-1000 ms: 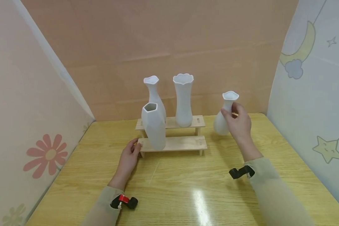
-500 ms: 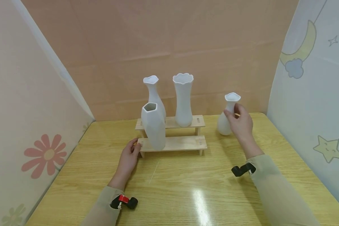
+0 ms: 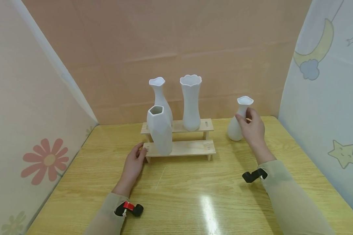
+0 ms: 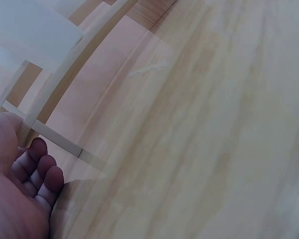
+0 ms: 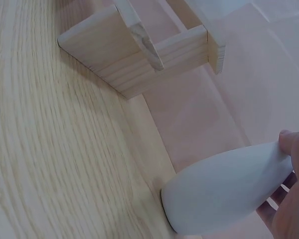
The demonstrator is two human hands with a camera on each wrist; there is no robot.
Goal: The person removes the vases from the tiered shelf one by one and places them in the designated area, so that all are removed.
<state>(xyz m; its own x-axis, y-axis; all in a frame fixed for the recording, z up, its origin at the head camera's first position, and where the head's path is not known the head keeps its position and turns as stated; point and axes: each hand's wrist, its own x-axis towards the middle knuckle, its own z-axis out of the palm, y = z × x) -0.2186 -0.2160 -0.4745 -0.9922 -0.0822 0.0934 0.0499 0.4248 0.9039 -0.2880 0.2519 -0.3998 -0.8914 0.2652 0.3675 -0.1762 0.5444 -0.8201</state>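
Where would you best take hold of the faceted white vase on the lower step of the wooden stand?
Probably round the wide middle of the faceted vase, coming from the front. It stands upright on the wooden stand, its flat faces give fingers purchase, and another tall vase stands close behind, so that side is crowded.

head view from above, facing forward and down over the whole worktop [image 3: 194, 192]. wrist views low and close to the wood, each sharing one end of the rack [image 3: 178, 148] with it.
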